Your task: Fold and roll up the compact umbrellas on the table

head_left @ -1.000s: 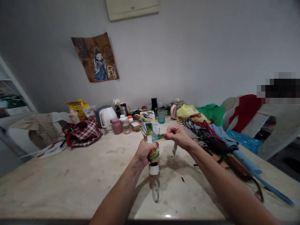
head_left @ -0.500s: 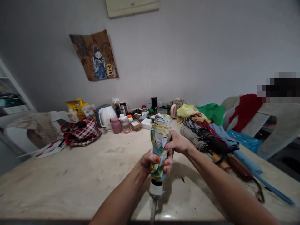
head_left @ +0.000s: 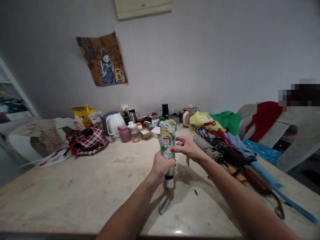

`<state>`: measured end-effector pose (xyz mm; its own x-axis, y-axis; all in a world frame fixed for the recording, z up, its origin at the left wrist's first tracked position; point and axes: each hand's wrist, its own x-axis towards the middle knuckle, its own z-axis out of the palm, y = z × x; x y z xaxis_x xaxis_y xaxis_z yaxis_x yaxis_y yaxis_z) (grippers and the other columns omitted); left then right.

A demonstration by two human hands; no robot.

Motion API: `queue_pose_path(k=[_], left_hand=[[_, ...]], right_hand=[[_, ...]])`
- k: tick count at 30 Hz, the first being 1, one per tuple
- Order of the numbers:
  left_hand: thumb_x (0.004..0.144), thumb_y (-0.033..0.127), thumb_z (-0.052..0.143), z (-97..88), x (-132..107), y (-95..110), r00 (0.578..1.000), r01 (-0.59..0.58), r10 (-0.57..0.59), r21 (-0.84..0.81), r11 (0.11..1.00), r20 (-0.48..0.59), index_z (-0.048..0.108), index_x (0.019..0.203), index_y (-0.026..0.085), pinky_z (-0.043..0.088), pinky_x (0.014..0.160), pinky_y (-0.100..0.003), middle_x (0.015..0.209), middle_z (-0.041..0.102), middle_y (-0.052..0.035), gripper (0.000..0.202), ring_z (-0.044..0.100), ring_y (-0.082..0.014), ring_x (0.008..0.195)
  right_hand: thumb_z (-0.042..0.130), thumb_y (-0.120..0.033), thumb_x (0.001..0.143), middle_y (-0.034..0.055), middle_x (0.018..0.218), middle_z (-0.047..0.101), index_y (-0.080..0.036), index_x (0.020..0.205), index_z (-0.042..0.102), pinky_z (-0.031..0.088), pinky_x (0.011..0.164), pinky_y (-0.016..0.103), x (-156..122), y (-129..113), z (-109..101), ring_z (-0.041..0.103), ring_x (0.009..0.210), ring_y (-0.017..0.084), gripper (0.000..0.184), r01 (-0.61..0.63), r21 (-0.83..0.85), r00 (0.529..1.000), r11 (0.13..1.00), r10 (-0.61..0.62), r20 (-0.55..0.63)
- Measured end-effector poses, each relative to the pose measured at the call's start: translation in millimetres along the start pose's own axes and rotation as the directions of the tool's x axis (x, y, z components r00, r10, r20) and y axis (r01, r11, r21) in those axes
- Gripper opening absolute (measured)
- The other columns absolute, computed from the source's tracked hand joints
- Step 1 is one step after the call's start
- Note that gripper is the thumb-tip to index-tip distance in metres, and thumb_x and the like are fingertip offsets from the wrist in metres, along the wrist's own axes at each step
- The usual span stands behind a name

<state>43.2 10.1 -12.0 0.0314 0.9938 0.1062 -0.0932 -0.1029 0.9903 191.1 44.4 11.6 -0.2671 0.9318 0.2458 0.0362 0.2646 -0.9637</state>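
A folded umbrella with a pale yellow, green and white pattern stands nearly upright above the table, in the middle of the view. My left hand is wrapped round its lower part. Below the fabric show a black band and the white handle, with a grey wrist loop hanging from it. On the umbrella's right side is my right hand, thumb tip against the fabric, thumb and forefinger apart. A small greyish strip shows beneath that hand; whether it is held I cannot tell.
Several folded umbrellas lie at the right, near a yellow plastic bag. A white kettle, pink jar, bottles and small boxes line the back. A checked cloth bag sits at the left. A person is at the far right.
The umbrella has turned, and its fabric looks narrower and smoother. My right hand has moved off its grip to the right side. The umbrella with its handle sits farther from me.
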Motion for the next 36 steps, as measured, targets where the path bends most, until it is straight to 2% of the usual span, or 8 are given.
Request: queue_pose_path(k=[6,15,21,24,26,28,33,36], left_hand=[[0.043,0.014,0.061,-5.2,-1,11,0.992,0.104,-0.092,-0.159,0.982,0.083,0.057,0.067,0.014,0.041,0.045,-0.024,0.049,0.056,0.0039,0.024,0.048,-0.0105,0.043],[0.043,0.014,0.064,-17.2,-2,18,0.951,0.164,-0.077,-0.277,0.947,0.298,0.059,0.071,0.012,0.037,0.043,-0.022,0.055,0.058,0.0002,0.029,0.049,-0.0093,0.044],[0.051,0.020,0.070,-23.3,-2,3,0.767,0.334,0.026,-0.434,0.837,0.641,0.061,0.093,0.013,0.038,0.049,-0.020,0.067,0.058,-0.0011,0.044,0.050,-0.0073,0.049],[0.052,0.024,0.073,-25.9,0,-7,0.603,0.473,0.054,-0.412,0.779,0.796,0.061,0.093,0.014,0.036,0.047,-0.020,0.066,0.055,0.0004,0.044,0.047,-0.0065,0.047],[0.051,0.027,0.075,-28.2,2,-7,0.561,0.520,0.014,-0.365,0.772,0.828,0.061,0.089,0.012,0.037,0.047,-0.021,0.064,0.054,0.0005,0.043,0.047,-0.0062,0.045],[0.050,0.032,0.077,-29.7,4,-2,0.619,0.489,-0.076,-0.308,0.816,0.781,0.061,0.086,0.010,0.042,0.051,-0.023,0.066,0.058,-0.0030,0.045,0.052,-0.0089,0.049],[0.050,0.023,0.080,-21.1,2,12,0.940,0.119,-0.083,-0.088,0.989,0.331,0.058,0.097,0.013,0.049,0.062,-0.030,0.076,0.066,-0.0044,0.052,0.060,-0.0155,0.061],[0.048,0.014,0.074,-14.8,-1,13,0.974,-0.005,0.012,-0.028,1.000,0.226,0.058,0.096,0.013,0.046,0.059,-0.026,0.073,0.064,-0.0002,0.050,0.054,-0.0118,0.060]], right_hand=[[0.076,-0.053,0.063,-0.0068,0.051,0.036,-0.016,0.055,0.051,0.016,0.047,0.023,-6,-6,-10,0.027,0.049,0.005,0.045,0.083,-0.140,0.996,0.987,-0.086,-0.016],[0.076,-0.056,0.066,-0.0091,0.045,0.034,-0.017,0.060,0.049,0.010,0.044,0.022,-6,-1,-5,0.021,0.043,0.004,0.048,0.035,0.111,0.995,0.993,-0.045,0.088],[0.086,-0.048,0.057,-0.0127,0.046,0.038,-0.018,0.086,0.053,0.008,0.041,0.018,-10,-5,-2,0.016,0.041,0.002,0.053,-0.062,0.249,0.962,0.966,-0.009,0.272],[0.088,-0.051,0.048,-0.0078,0.051,0.046,-0.013,0.080,0.057,0.010,0.040,0.019,-13,-8,2,0.023,0.042,0.002,0.059,-0.098,0.242,0.939,0.965,0.009,0.343],[0.089,-0.051,0.046,-0.0046,0.056,0.049,-0.012,0.073,0.057,0.013,0.041,0.019,-15,-10,6,0.028,0.044,0.002,0.057,-0.092,0.242,0.943,0.966,0.006,0.332],[0.088,-0.049,0.049,-0.0061,0.053,0.045,-0.013,0.069,0.054,0.012,0.041,0.019,-14,-10,8,0.025,0.043,0.002,0.053,-0.074,0.249,0.962,0.966,0.003,0.274],[0.085,-0.045,0.055,-0.0115,0.047,0.037,-0.015,0.082,0.056,0.009,0.040,0.019,-8,-5,11,0.017,0.040,0.001,0.049,-0.091,0.210,0.988,0.973,0.062,0.142],[0.084,-0.048,0.056,-0.0107,0.047,0.037,-0.015,0.076,0.054,0.009,0.040,0.020,-7,-1,11,0.018,0.041,0.001,0.049,-0.100,0.160,0.985,0.982,0.074,0.159]])
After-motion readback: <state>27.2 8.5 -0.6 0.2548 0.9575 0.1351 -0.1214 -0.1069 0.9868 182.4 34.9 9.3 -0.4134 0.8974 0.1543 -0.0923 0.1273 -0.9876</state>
